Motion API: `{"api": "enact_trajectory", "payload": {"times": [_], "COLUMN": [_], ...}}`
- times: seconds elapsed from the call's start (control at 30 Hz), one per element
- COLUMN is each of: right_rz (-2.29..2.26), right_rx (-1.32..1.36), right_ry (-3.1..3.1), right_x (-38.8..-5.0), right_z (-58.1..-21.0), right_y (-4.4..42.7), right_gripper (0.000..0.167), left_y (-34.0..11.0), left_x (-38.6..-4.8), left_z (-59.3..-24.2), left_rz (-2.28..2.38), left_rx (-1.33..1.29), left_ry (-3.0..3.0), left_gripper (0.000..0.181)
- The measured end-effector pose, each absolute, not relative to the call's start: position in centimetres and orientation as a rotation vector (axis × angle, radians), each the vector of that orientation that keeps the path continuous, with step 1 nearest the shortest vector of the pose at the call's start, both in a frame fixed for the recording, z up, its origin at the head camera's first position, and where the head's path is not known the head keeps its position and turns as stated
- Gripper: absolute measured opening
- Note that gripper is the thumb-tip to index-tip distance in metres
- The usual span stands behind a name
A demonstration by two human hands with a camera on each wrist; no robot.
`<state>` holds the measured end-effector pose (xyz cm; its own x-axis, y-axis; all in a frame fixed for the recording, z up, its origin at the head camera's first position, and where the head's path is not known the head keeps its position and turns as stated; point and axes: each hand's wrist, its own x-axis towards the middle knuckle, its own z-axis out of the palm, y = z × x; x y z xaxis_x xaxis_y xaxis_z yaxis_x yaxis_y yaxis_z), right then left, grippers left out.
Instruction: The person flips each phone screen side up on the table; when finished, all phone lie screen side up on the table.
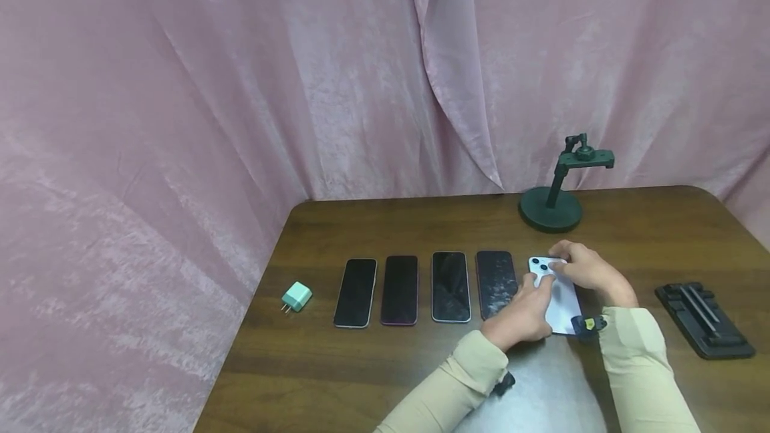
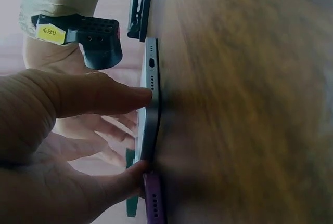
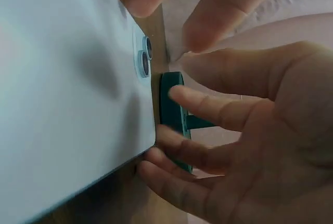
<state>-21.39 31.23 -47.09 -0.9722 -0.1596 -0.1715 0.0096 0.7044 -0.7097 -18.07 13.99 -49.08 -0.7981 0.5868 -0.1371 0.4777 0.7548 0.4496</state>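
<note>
A pale phone (image 1: 563, 306) lies back up on the wooden table, its camera lenses at the far end. Along its left side is my left hand (image 1: 522, 311), thumb and a finger extended at the phone. In the left wrist view one fingertip meets the side of the phone (image 2: 151, 130); whether the thumb presses it I cannot tell. My right hand (image 1: 586, 270) reaches over the far right corner. Loosely spread, its fingers (image 3: 179, 146) sit at the corner's edge in the right wrist view, the thumb off the back.
Dark-screened phones (image 1: 355, 293), (image 1: 400, 291), (image 1: 450, 286) and a smudged one (image 1: 496, 280) lie in a row to the left. Past them is a mint charger plug (image 1: 297, 296). A green stand (image 1: 550, 209) rises behind; a folded black stand (image 1: 704, 321) lies right. Pink curtain (image 1: 361, 72) hangs behind.
</note>
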Motion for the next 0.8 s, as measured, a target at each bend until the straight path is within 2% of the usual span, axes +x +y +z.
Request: {"api": "enact_trajectory", "payload": {"times": [0.17,0.43,0.8], "right_rz": [-1.188,-1.012,-0.900], "right_rx": [-0.167,-0.149,-0.190], "right_ry": [2.678,2.714,2.766], "right_x": [-21.41,-21.37,-21.45], "right_z": [-46.63,-47.20,-47.47], "right_y": [30.80,30.80,31.14], "right_gripper": [0.040,0.053,0.047], "left_y": [13.91,13.80,13.75], "left_x": [-18.48,-18.16,-17.72], "left_z": [-49.44,-49.13,-48.77], "left_rz": [0.539,0.345,0.320], "left_rx": [0.859,0.960,0.992], "left_ry": [2.725,2.742,2.729], "left_gripper": [0.083,0.045,0.035]}}
